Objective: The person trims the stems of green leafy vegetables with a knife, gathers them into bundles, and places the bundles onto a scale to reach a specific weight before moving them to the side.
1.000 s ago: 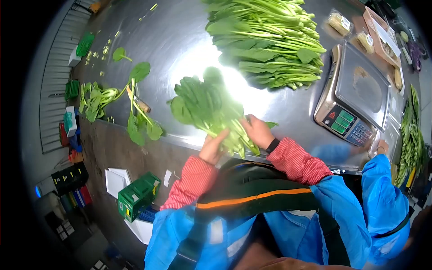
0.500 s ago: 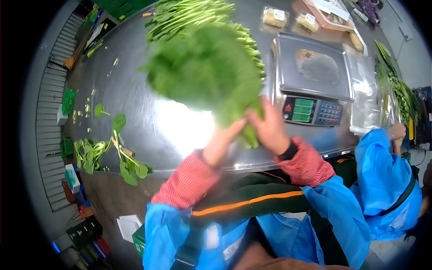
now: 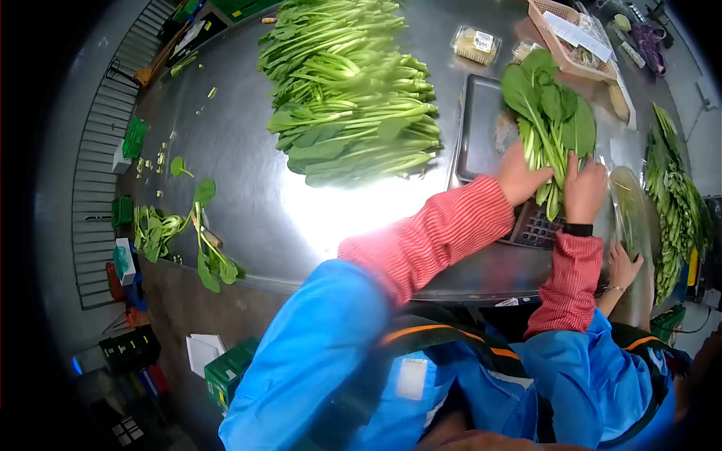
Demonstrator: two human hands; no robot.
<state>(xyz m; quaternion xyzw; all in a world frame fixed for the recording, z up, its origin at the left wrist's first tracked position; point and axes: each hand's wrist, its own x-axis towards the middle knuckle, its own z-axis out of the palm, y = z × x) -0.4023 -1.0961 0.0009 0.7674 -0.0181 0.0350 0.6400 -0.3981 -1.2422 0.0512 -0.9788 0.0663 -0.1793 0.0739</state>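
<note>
A bunch of leafy greens (image 3: 547, 124) lies over the right part of the scale (image 3: 478, 128), leaves pointing away from me and stems toward me, covering part of the keypad (image 3: 538, 228). My left hand (image 3: 519, 177) grips the left side of the stems. On the right side, my right hand (image 3: 584, 188) has its fingers pressed round the stems. To the left of the scale is a long pile of greens (image 3: 353, 98), with stems pointing right.
Loose leafy stalks (image 3: 214, 259) lie at the table's left. Behind the scale are a clear pack (image 3: 476, 44) and a pink basket (image 3: 568, 37). At the right, a co-worker's hand (image 3: 621, 269) touches a clear bag (image 3: 628, 203), beside more greens (image 3: 673, 218).
Both my hands have carried the bunch right, from above the table to the scale. The pile's near end is now uncovered. The co-worker's hand has moved left and nearer to me.
</note>
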